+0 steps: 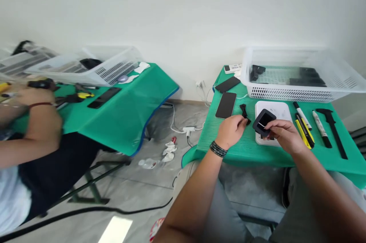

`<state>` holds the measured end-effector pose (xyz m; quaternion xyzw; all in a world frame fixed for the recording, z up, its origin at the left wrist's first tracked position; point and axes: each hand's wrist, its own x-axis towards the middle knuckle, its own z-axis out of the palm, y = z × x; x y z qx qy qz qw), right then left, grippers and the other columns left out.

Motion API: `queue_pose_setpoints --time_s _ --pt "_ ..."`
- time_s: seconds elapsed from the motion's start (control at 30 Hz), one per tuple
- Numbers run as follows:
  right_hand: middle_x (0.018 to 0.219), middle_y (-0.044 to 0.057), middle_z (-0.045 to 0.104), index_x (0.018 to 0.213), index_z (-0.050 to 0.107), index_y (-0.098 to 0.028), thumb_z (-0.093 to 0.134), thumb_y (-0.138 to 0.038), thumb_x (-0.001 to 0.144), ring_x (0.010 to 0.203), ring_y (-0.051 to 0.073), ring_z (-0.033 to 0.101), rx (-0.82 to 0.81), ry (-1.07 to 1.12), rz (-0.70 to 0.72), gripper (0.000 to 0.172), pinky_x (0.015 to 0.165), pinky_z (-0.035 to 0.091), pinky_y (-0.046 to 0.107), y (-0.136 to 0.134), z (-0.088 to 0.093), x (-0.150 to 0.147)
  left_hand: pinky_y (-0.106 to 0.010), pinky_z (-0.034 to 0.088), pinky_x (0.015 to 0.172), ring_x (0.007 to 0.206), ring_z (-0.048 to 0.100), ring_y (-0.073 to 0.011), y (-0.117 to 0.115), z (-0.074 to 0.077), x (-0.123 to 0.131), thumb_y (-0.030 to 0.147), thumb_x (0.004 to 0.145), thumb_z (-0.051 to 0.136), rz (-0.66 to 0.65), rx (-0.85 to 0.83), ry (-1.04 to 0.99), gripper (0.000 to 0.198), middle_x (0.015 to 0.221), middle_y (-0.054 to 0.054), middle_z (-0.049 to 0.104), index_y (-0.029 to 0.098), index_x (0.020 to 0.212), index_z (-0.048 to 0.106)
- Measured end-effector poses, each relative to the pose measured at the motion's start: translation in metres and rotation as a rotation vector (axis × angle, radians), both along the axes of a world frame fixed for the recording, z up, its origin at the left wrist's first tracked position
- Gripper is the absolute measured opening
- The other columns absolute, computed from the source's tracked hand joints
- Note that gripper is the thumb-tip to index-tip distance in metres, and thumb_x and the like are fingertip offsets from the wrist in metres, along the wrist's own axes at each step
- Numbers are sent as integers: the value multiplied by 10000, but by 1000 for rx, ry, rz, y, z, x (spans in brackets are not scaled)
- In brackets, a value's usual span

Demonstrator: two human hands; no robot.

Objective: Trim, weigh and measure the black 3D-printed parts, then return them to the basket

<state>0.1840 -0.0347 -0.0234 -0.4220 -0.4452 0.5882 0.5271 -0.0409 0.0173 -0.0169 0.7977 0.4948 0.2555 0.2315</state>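
My right hand (284, 133) grips a black square frame-like part (257, 126) with rounded corners, held tilted above a white box-like tray (260, 108). Its dark middle shows a light streak. My left hand (229, 132), a beaded bracelet at its wrist, has its fingers pinched together at a small black part (248, 122) on the green cloth. Another small black piece (243, 110) lies just beyond those fingertips. What exactly these small pieces are cannot be made out. A phone (225, 105) with a dark screen lies left of them.
Behind stands a white plastic basket (288, 94) with black parts. Yellow-and-black cutters (304, 132), markers (321, 128) and a black caliper (336, 132) lie right. Another dark phone-like slab (228, 84) is back left. At the left table (120, 121), a co-worker's hands (34, 96) are blurred.
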Motion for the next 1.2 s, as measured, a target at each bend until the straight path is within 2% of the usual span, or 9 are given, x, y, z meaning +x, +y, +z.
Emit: queue_pose_setpoints --time_s 0.1,0.23,0.33,0.47,0.57,0.77,0.97,1.03,1.2 --pt "601 46 753 786 837 -213 874 -394 740 527 196 713 29 -73 -21 190 540 572 298 0 -2 2 -323 488 782 834 665 -206 1 -9 1 454 1067 453 10 -11 -240 391 867 -73 724 176 920 685" --pt "633 31 746 749 837 -243 826 -326 757 519 179 660 66 -100 -24 84 530 541 307 0 -1 5 -346 558 827 955 690 -221 -10 -20 17 671 1020 477 -242 -130 -634 635 1205 -139 722 163 1384 594" --pt "653 25 739 722 827 -251 815 -302 759 576 174 638 105 -106 -64 64 552 516 294 0 1 9 -363 572 850 1084 679 -260 -20 -24 32 716 975 543 -357 -166 -732 751 1412 -174 611 199 1518 498" --pt "814 24 759 892 829 -270 839 -376 821 713 171 658 122 -90 -1 128 644 551 277 -4 7 8 -448 556 1019 1264 615 -325 -23 -23 48 782 865 656 -360 -231 -812 937 1490 -170 540 235 1582 402" --pt "860 22 727 1022 789 -287 819 -467 872 720 164 642 167 -78 119 236 638 566 273 -9 11 5 -470 533 1075 1277 604 -330 -19 -19 56 791 793 731 -337 -227 -887 975 1418 -157 574 225 1532 441" --pt "949 38 682 1137 715 -300 720 -488 961 798 185 650 262 -104 162 257 705 584 314 -14 11 10 -368 586 824 988 652 -241 -13 -13 70 813 734 765 -236 -161 -915 955 1173 -105 641 197 1421 518" --pt "923 32 641 1059 726 -290 780 -342 926 825 186 608 389 -327 45 152 733 537 323 -12 8 12 -303 535 724 849 607 -177 -8 -16 78 777 831 703 -161 -74 -1006 783 979 -36 609 226 1357 520" --pt "904 43 669 995 729 -273 773 -403 928 817 202 631 363 -299 -4 153 732 552 352 -11 8 10 -277 509 688 786 577 -150 -5 -16 79 720 895 676 -144 -35 -1049 653 880 -4 566 232 1309 549" --pt "734 27 690 919 709 -255 739 -652 887 640 216 651 202 -10 -83 400 632 557 396 -11 15 9 -243 436 566 625 498 -106 0 -10 75 642 968 634 -163 -6 -1075 478 754 32 511 235 1219 636"
